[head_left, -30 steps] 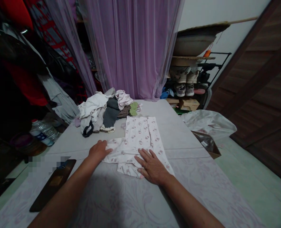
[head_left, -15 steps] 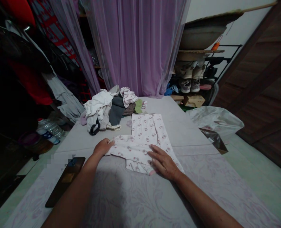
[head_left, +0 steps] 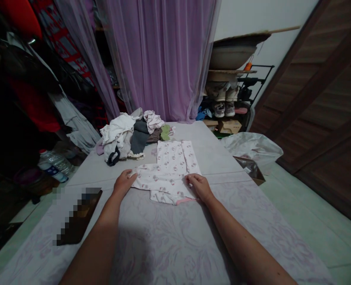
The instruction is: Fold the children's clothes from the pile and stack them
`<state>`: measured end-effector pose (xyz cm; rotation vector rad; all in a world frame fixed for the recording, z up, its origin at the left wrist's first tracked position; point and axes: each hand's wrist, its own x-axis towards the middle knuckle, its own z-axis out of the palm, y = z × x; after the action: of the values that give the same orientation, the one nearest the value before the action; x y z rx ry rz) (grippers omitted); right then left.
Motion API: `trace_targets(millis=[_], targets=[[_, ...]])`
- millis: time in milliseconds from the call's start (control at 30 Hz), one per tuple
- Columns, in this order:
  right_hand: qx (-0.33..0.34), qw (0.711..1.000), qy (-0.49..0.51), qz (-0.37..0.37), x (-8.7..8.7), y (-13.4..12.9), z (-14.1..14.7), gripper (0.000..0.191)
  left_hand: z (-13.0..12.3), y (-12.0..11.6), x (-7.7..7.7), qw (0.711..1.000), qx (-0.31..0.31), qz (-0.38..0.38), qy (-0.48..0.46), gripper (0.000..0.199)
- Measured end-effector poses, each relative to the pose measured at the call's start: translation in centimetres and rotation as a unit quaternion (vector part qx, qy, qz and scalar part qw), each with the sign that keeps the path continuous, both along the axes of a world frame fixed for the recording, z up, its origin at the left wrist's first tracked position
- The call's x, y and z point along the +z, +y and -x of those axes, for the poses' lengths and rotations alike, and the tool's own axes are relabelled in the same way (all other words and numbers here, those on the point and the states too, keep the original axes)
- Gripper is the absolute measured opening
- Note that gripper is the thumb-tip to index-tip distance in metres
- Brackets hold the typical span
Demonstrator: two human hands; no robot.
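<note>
A small white garment with a printed pattern point(head_left: 171, 158) lies on the pale floral bedding point(head_left: 169, 245), partly folded, with a pink edge showing at its lower side. My left hand point(head_left: 124, 181) holds the end of the part that reaches left, thumb on top. At the garment's right side, my right hand point(head_left: 198, 185) has its fingers drawn together on the fabric. Behind the garment, to the left, is a pile of crumpled clothes point(head_left: 119, 134) in white, dark grey, brown and green.
A dark phone-like object point(head_left: 80, 221), partly blurred out, lies left of my left forearm. Purple curtains point(head_left: 163, 59) hang beyond the bed. Shoes point(head_left: 224, 109) fill a rack at the back right, near a plastic bag point(head_left: 252, 146). Bottles point(head_left: 55, 166) stand on the left.
My right hand has gone from spread fingers to fingers drawn together on the fabric. The garment's right edge is now folded inward, showing more pink edge. The view has shifted to the right.
</note>
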<state>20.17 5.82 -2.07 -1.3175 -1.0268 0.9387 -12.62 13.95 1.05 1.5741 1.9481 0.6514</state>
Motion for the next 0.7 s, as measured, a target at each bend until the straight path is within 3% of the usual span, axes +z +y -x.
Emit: trace_targets(millis=[133,300,500,700], targets=[[0.024,0.996,-0.075,-0.040,-0.1,-0.2,0.5,0.032,-0.2,-1.4,-0.6,0.999,0.012,-0.043,-0.028,0.046],[0.077,0.972,-0.178,-0.133,0.1,-0.6,0.6,0.016,-1.4,-3.0,-0.4,0.989,0.082,-0.120,0.039,0.037],[0.113,0.945,-0.256,-0.168,0.5,-1.2,1.1,0.012,-1.7,-3.2,-0.3,0.987,0.091,-0.098,0.085,0.037],[0.152,0.915,-0.337,-0.162,0.2,-1.7,1.4,0.011,-1.4,-2.8,-1.0,0.983,0.106,-0.124,0.087,0.036]])
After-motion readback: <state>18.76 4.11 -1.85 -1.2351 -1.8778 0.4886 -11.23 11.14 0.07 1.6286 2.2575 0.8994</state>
